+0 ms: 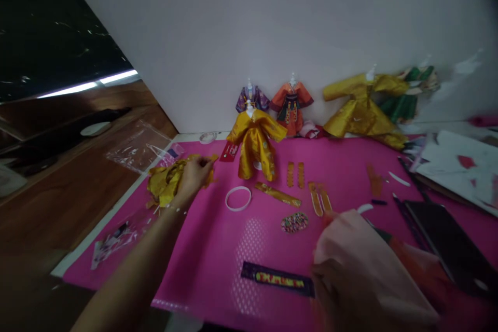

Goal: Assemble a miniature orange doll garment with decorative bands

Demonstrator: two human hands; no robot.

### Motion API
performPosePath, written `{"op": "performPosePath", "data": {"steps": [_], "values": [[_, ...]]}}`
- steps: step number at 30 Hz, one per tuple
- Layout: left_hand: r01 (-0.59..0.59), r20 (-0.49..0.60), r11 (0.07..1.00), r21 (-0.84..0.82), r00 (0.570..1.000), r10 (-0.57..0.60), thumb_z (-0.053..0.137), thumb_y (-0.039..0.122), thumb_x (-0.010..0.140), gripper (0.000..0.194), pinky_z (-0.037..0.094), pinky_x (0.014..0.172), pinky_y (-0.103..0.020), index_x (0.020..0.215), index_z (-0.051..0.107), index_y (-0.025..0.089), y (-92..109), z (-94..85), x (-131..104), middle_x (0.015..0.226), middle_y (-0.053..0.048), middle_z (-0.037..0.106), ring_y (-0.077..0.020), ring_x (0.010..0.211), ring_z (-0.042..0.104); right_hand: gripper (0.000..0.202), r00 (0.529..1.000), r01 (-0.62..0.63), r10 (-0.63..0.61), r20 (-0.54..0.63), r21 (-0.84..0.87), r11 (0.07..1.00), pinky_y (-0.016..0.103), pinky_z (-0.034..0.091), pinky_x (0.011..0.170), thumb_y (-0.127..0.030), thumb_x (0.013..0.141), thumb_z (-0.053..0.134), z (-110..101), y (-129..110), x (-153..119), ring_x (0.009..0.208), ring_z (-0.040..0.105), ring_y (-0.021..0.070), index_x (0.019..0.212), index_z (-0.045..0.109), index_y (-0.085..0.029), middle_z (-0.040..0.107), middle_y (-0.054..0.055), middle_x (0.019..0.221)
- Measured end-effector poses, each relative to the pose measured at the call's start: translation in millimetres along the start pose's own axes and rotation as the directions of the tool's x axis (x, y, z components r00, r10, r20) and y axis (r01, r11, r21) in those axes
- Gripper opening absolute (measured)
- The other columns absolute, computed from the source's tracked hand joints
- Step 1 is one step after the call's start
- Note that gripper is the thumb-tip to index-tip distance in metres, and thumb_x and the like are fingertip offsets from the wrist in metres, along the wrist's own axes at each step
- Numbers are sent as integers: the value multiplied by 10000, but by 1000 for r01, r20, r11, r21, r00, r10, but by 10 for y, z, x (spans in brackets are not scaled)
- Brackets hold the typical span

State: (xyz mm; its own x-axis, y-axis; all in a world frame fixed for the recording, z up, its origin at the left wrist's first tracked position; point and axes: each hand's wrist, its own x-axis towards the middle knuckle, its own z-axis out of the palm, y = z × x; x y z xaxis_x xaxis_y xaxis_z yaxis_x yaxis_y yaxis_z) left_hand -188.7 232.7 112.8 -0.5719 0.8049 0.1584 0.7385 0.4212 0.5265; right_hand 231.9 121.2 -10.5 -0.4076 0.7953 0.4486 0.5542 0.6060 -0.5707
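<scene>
My left hand (193, 175) reaches out over a pink mat (218, 249) and rests on a crumpled heap of gold paper scraps (165, 182) at the mat's left side, fingers curled on it. Close to the camera at the lower right, my right hand (352, 264) is blurred; something orange shows around it, but what it holds is unclear. Between the hands lie a white ring (238, 198), a gold strip (277, 194), a small beaded oval (294, 222) and a dark patterned strip (277, 278). A small gold paper robe on a stand (256, 146) is upright behind them.
More small paper robes stand along the white wall: purple (251, 97), orange (291, 105), a large gold one (361, 109) and a green one (406, 94). Orange strips (295, 174) lie mid-mat. A plastic bag (136, 151) lies left, dark tools and papers (459, 166) right.
</scene>
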Motion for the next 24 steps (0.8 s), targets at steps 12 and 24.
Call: {"op": "performPosePath", "data": {"steps": [12,24], "values": [[-650,-150,749,-129,760,633,580,205,1060,231,640,835,-288,1083,807,240,147,457,-2713,990,-35,818,-186,920,771,343,977,-3,3,213,-2,1000,340,600,748,-68,996,542,-87,-166,-232,913,743,234,1181,759,-258,750,66,1019],[-860,105,496,122,508,855,485,148,1108,357,677,958,-353,1407,679,147,-316,709,-2844,1355,-124,799,-242,1216,774,252,972,-23,50,229,-120,993,353,559,703,-55,972,603,45,-267,-194,853,708,241,1016,773,-235,705,52,927]]}}
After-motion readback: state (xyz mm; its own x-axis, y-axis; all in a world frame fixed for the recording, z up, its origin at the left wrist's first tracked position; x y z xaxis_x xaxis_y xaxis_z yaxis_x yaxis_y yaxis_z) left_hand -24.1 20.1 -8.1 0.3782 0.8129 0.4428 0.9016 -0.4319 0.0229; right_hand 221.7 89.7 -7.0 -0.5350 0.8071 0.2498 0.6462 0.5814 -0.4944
